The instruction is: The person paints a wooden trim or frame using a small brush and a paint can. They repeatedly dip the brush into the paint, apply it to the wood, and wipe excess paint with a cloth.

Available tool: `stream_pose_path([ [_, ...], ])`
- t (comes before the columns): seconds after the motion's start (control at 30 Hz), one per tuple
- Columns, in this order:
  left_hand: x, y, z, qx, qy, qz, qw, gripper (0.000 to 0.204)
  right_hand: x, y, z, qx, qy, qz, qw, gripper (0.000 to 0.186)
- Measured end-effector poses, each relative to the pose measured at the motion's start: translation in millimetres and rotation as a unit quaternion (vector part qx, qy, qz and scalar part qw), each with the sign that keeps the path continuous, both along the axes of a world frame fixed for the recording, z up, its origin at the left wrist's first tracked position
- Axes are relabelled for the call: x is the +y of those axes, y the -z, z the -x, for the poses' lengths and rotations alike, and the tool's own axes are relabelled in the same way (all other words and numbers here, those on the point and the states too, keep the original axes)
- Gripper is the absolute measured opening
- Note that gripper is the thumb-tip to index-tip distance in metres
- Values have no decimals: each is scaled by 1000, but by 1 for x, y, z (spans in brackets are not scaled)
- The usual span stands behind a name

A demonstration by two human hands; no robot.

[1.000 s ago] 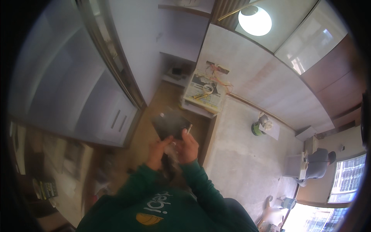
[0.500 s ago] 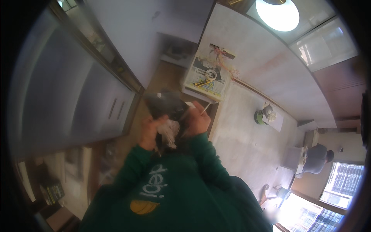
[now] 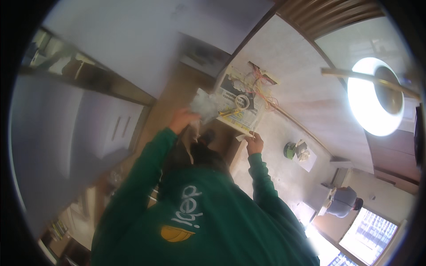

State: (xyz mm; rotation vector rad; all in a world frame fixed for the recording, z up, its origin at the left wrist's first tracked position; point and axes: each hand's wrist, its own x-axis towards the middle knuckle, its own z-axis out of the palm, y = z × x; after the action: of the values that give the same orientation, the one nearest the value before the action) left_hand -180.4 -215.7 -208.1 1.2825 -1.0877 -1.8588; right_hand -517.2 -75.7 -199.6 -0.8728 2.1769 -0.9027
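Observation:
My left hand (image 3: 183,120) is closed on the edge of a thin pale grey sheet (image 3: 204,105), which looks like plastic and is smeared by motion. Crumpled whitish material (image 3: 194,131) hangs below that hand. Further to the right my right hand (image 3: 254,144) pinches a thin pale stick (image 3: 253,133), close to the near edge of a newspaper-covered surface. A small white scrap (image 3: 241,138) shows beside its fingertips. On the newspaper (image 3: 242,117) lie a roll of tape (image 3: 242,102) and a yellow-handled tool (image 3: 227,112).
Pink wires (image 3: 262,86) come out of a slot in the white panel. A green tin (image 3: 289,150) with crumpled material beside it stands on the long pale surface. Another person (image 3: 342,201) is at the far right, near a window. A bright round lamp (image 3: 361,97) hangs at upper right.
My hands have moved apart, the right one going rightward with the stick. The dark sheet that was between them no longer shows; a pale sheet now extends from my left hand.

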Motion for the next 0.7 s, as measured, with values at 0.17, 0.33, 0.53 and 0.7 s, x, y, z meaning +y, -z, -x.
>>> stream_pose_path([
  [0.17,-68,88,59,-97,157,-93,978,49,37,-3,7,-51,109,-105,987,33],
  [0.33,-114,125,149,-204,318,-8,926,71,117,-4,-18,-24,107,-180,978,38],
  [0.53,-136,181,238,-225,460,102,853,73,106,-3,-65,-75,189,-121,972,33],
  [0.7,-151,198,242,-213,391,5,895,48,-5,-47,-92,-194,273,-47,941,39],
])
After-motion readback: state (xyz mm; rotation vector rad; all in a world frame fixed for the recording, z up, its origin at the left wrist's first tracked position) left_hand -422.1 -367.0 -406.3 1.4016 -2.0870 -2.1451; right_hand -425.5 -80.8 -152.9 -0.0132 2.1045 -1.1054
